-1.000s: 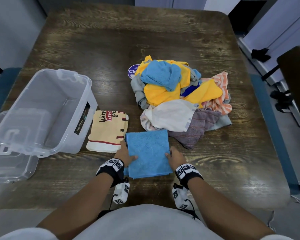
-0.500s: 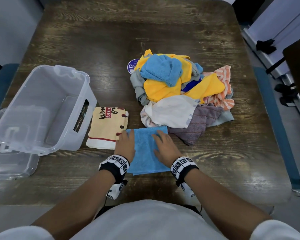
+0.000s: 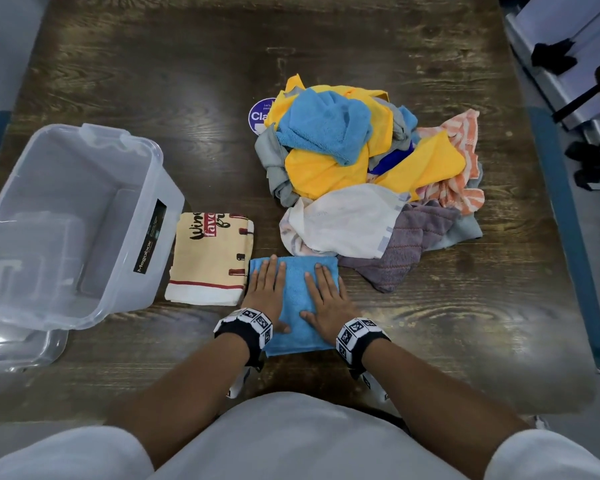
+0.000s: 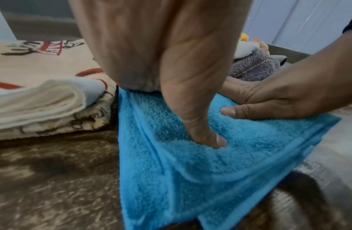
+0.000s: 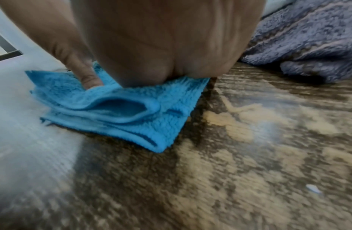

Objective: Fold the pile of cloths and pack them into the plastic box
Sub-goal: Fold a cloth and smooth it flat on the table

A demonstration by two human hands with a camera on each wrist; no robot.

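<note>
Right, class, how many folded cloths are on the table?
2: the cream printed cloth beside the plastic box; the blue cloth under the left hand and right hand. The pile could hide more.

Cloth pile (image 3: 371, 188) ahead, folded printed cloth (image 3: 210, 261) left, open table (image 3: 465, 323) right

Plastic box (image 3: 149, 245) reads "Megabox"; sticker (image 3: 259, 115) shows "Cla".

It is a plain indoor room; whether home or office cannot be told. A dark wooden table (image 3: 205, 81) fills the frame. Pale wall panels (image 3: 568, 15) stand at the upper right.
</note>
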